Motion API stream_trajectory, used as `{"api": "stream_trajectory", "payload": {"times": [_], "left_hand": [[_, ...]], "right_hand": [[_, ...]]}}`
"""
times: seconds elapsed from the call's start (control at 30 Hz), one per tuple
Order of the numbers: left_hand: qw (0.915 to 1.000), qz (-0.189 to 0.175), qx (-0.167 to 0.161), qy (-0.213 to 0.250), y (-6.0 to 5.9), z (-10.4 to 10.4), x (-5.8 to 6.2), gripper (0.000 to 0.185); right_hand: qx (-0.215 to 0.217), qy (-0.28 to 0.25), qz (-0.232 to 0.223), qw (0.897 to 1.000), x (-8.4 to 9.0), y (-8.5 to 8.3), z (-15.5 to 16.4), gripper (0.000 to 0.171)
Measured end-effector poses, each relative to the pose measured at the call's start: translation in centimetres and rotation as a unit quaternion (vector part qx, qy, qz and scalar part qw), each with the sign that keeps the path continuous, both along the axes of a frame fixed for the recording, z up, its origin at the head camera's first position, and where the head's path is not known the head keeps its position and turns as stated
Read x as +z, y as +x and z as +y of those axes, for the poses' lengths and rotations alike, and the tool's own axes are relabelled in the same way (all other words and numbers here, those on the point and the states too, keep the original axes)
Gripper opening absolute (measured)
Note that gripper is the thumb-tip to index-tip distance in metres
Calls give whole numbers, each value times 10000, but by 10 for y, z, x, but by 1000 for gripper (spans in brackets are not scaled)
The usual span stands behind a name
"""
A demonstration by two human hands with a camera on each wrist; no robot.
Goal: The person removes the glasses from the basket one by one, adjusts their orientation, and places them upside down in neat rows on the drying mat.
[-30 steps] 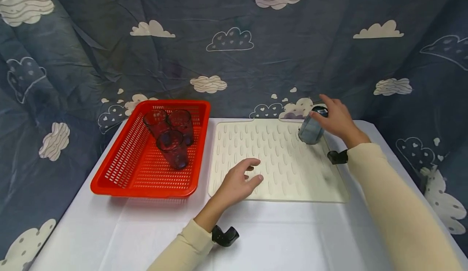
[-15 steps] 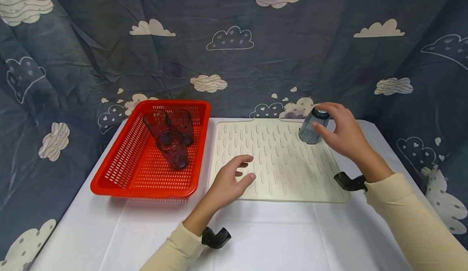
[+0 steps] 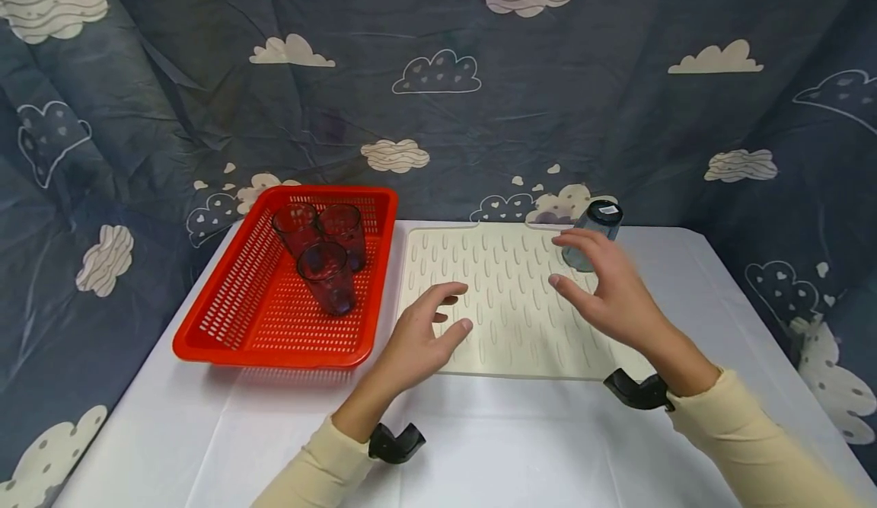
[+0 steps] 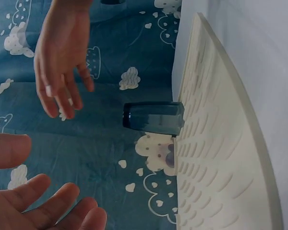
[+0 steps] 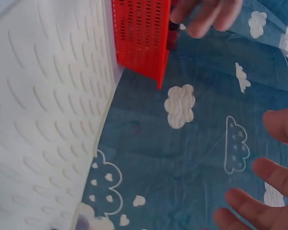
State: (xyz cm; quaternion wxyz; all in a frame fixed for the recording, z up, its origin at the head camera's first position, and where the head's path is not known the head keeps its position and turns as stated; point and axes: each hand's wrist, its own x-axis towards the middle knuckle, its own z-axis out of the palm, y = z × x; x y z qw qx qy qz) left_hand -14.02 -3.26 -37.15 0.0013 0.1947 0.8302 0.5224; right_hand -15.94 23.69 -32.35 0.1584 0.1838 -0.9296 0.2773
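A blue-tinted glass point(image 3: 594, 228) stands upside down at the far right corner of a cream drying mat point(image 3: 493, 302), its base upward. In the left wrist view the same glass point(image 4: 153, 118) shows apart from any hand. My right hand point(image 3: 613, 291) hovers in front of it with fingers spread and nothing held. Over the mat's front left part, my left hand point(image 3: 421, 337) hangs with thumb and fingers apart, also holding nothing. Three more glasses point(image 3: 327, 279) lean together inside a red plastic basket point(image 3: 274, 357), left of the mat.
A white cloth covers the table point(image 3: 479, 439). Behind it hangs a dark blue curtain point(image 3: 438, 127) with cloud prints, close to the far edges of the mat and basket. The basket's raised red wall point(image 5: 141, 38) stands beside the mat.
My right hand has let go of the upside-down glass and drawn back toward me and slightly left. The glass stays on the mat. My left hand has shifted a little left.
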Motion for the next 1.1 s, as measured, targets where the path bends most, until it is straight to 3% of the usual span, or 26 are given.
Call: {"api": "stream_trajectory", "payload": {"times": [0.47, 0.87, 0.97, 1.1], "left_hand": [[9991, 392, 169, -6, 2, -13, 12, 44], [9993, 321, 88, 166, 0, -19, 15, 43], [9997, 222, -42, 118, 1, -23, 22, 44], [9993, 155, -267, -232, 4, -35, 42, 45]], "right_hand": [[-206, -796, -799, 9934, -38, 3, -35, 56], [-108, -907, -886, 9919, -43, -1, -48, 56], [-101, -941, -975, 9907, -43, -2, -48, 56], [-92, -967, -1107, 9891, -41, -3, -46, 57]]}}
